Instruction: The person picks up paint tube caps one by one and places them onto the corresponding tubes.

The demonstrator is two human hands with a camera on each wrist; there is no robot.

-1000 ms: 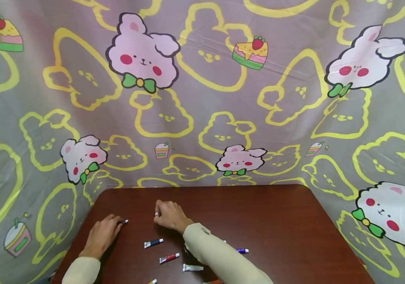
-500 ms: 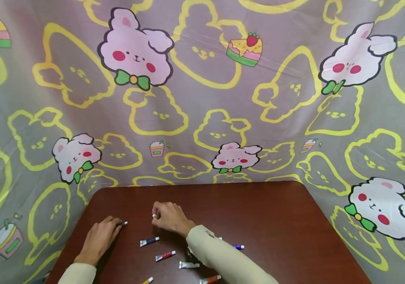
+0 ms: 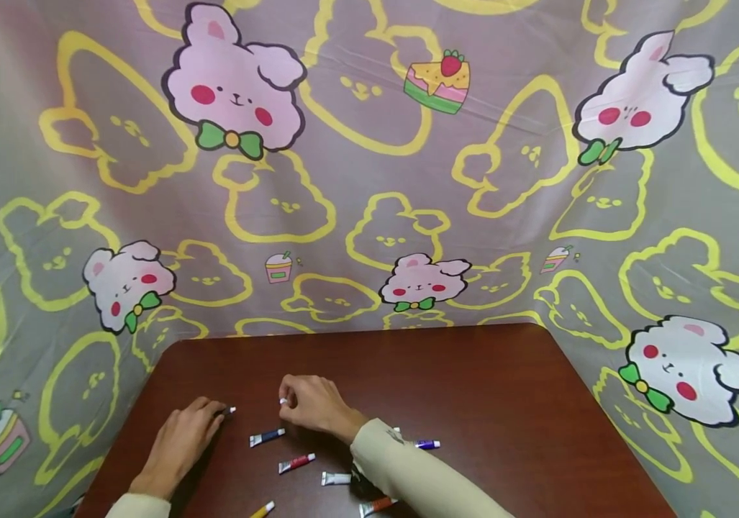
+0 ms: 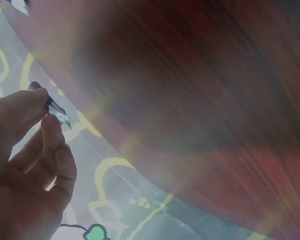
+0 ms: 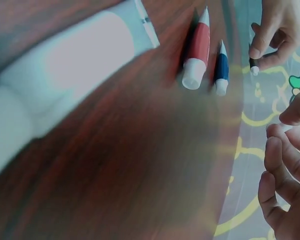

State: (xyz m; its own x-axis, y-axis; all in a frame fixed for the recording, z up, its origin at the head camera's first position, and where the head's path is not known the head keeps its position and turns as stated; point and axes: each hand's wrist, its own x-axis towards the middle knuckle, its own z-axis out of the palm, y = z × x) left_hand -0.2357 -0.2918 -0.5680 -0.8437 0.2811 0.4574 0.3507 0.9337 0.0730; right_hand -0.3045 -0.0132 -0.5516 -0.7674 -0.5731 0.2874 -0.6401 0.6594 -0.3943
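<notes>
My left hand (image 3: 181, 439) rests low over the left of the table. It pinches a small dark paint tube (image 4: 50, 102) between thumb and fingertips; the tube's white cap points right in the head view. To its right, my right hand (image 3: 317, 406) hovers with thumb and forefinger closed on a small white piece (image 5: 286, 127). The fingers hide most of it, so whether it is a cap or a tube's end I cannot tell. Nearest the hands lie a dark blue paint tube (image 3: 267, 437) and a red paint tube (image 3: 296, 463), both capped in white.
A white tube (image 3: 335, 478), an orange tube (image 3: 375, 507), a yellow tube (image 3: 262, 510) and a purple tube (image 3: 427, 444) lie on the brown table (image 3: 505, 403). My right sleeve (image 3: 417, 467) partly covers some of them. A patterned curtain (image 3: 356, 165) surrounds the table's far sides.
The head view has shifted, so the scene slides left. Both hands have come slightly right and nearer relative to the loose tubes, keeping their pinches.
</notes>
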